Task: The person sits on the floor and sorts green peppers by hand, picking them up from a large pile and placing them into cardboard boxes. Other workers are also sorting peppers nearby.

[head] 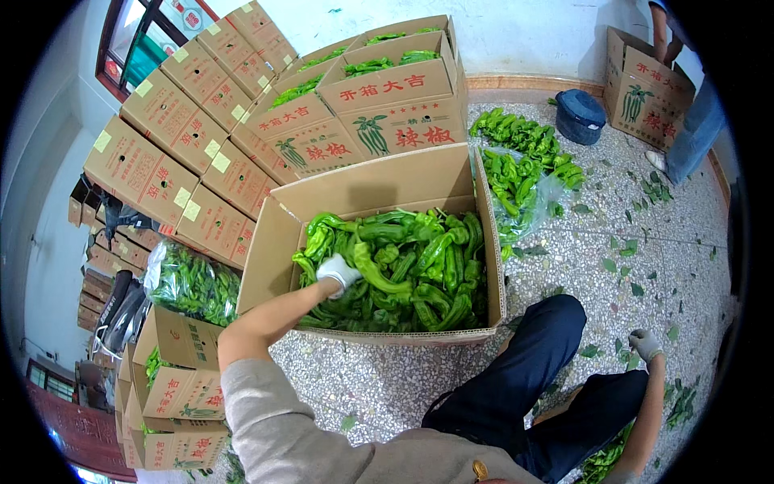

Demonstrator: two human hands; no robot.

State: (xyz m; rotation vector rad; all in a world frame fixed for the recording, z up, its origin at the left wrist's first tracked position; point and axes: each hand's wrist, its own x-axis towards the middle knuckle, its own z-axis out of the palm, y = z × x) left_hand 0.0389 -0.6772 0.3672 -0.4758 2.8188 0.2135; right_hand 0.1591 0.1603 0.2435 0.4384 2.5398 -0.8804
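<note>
Before me stands an open cardboard box (372,175) well filled with long green peppers (435,254). My left hand (338,275), in a white glove, reaches over the near left side into the pile. Its fingers are hidden, so a grip cannot be made out. A long curved pepper (376,269) lies right beside that glove. My right hand (646,343), also gloved, is off to the right of my knees, over the leaf-strewn floor. A green leaf (633,362) shows just below it; whether the hand holds anything is unclear.
Closed cartons (142,166) are stacked at left; open pepper-filled boxes (393,115) stand behind. A pepper heap (520,142), plastic sheet (541,202) and dark blue bucket (579,116) lie right. A bagged pepper load (193,281) sits left. Another person's hands reach into a far box (644,91).
</note>
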